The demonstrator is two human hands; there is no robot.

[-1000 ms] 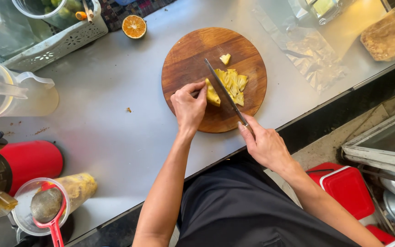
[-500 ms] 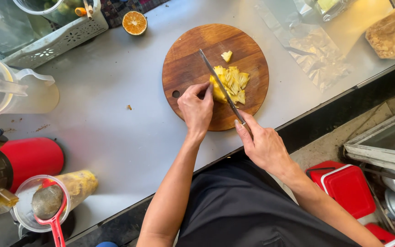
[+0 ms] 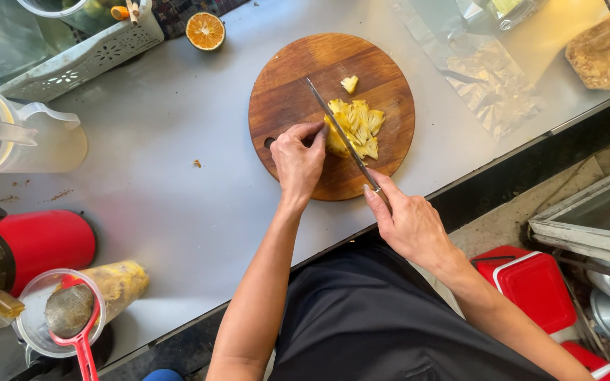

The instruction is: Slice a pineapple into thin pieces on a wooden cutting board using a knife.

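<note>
slicing yellow fruit (image 3: pixel 356 127), knife (image 3: pixel 340 134) in right hand (image 3: pixel 407 222), left hand (image 3: pixel 298 159) steadying

Head cam, steep top-down over round cutting board (image 3: pixel 298 92), mid-close.

We saw bright daylight on the bench (image 3: pixel 178 176), with pale glare up and right of the right hand's (image 3: pixel 407 222) grip. Soft shadows fell under both hands. The picture was sharp at the centre; its edges bent slightly.
</note>
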